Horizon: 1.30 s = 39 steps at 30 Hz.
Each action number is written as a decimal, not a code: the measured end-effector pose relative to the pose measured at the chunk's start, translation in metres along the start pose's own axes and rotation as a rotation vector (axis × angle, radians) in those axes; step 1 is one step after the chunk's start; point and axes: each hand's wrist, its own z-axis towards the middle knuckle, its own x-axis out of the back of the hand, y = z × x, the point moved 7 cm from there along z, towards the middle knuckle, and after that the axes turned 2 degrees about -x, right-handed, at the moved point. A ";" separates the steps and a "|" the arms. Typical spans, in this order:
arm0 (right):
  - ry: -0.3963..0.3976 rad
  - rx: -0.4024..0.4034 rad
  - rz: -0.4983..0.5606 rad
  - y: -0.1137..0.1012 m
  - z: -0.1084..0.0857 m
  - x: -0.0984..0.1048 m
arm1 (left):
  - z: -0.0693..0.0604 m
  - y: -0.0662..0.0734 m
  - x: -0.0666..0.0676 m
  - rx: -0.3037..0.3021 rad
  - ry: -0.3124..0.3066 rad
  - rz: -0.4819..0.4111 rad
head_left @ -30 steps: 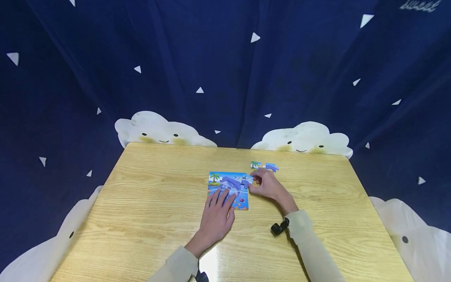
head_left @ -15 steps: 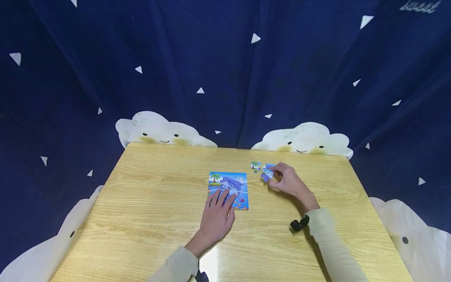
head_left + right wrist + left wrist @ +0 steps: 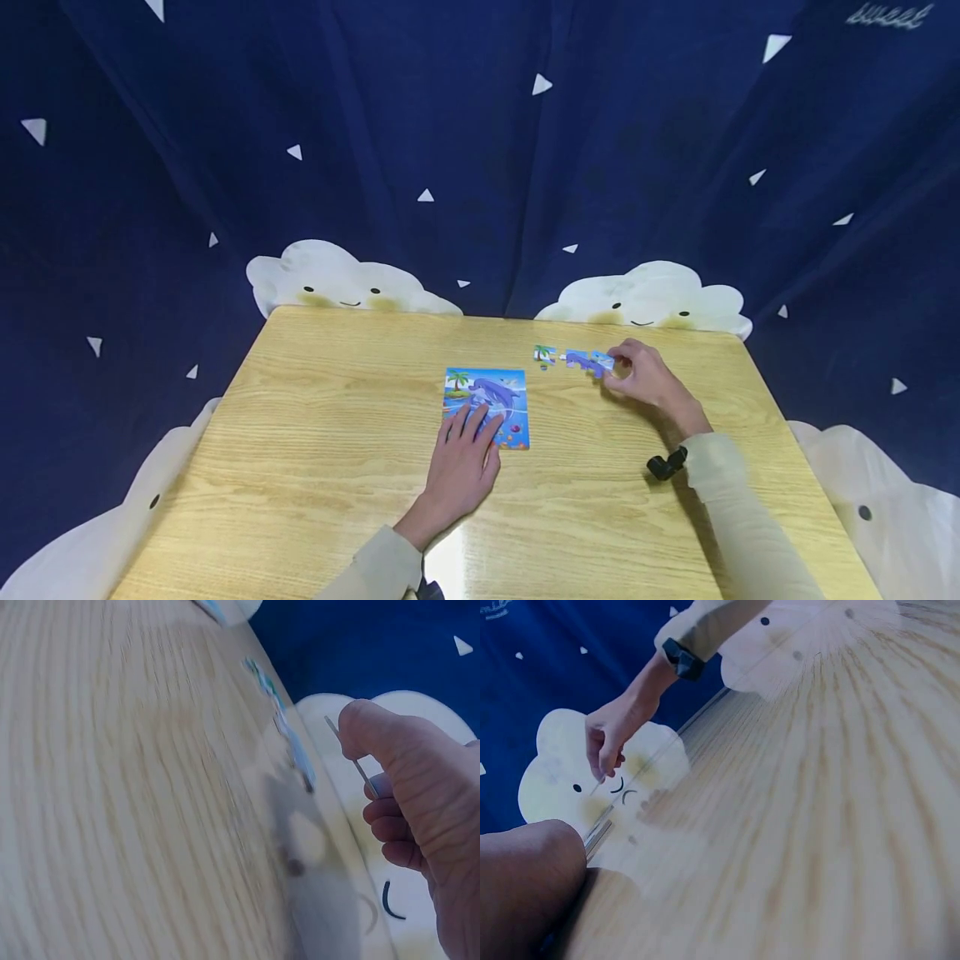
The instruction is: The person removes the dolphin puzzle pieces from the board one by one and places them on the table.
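In the head view, a blue dolphin picture card (image 3: 489, 387) lies on the table with my left hand (image 3: 459, 471) resting flat on its lower part, fingers spread. My right hand (image 3: 651, 385) pinches a thin puzzle piece (image 3: 602, 362) between thumb and fingertips, at the right end of the row. The right wrist view shows that piece (image 3: 362, 772) edge-on, held above the table by my right hand (image 3: 420, 787). Left of it are a dolphin piece (image 3: 577, 359) and a palm tree piece (image 3: 543, 353).
The wooden table (image 3: 337, 433) extends around the card on every side. Behind its far edge hangs a dark blue curtain (image 3: 480, 150) with white triangles and smiling clouds (image 3: 652, 292).
My right hand has moved away from the card's upper right corner to the right end of the loose pieces, carrying the piece. My left hand has stayed on the card.
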 end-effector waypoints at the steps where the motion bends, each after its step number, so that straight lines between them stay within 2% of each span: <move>1: -0.002 -0.007 -0.011 0.004 0.000 0.000 | 0.000 0.000 0.000 -0.003 0.008 0.000; 7: -0.006 -0.030 -0.055 0.025 0.001 -0.002 | 0.000 0.000 -0.003 -0.007 0.026 0.002; 14: -0.037 -0.029 -0.074 0.038 0.003 -0.010 | -0.001 0.001 -0.001 -0.004 0.022 0.003; 23: -0.104 -0.080 -0.008 0.041 0.003 -0.016 | -0.001 -0.001 -0.001 0.011 -0.021 -0.005; 26: -0.107 -0.092 -0.003 0.040 0.004 -0.017 | 0.000 -0.002 -0.002 0.016 -0.030 -0.011; 33: -0.113 -0.106 0.004 0.041 0.003 -0.019 | -0.002 -0.003 -0.001 0.015 0.003 -0.009; 36: -0.110 -0.126 0.007 0.042 0.001 -0.018 | -0.002 -0.002 -0.002 0.011 0.000 -0.014; 39: -0.098 -0.134 0.016 0.043 0.000 -0.017 | 0.000 -0.002 -0.004 0.021 -0.030 -0.017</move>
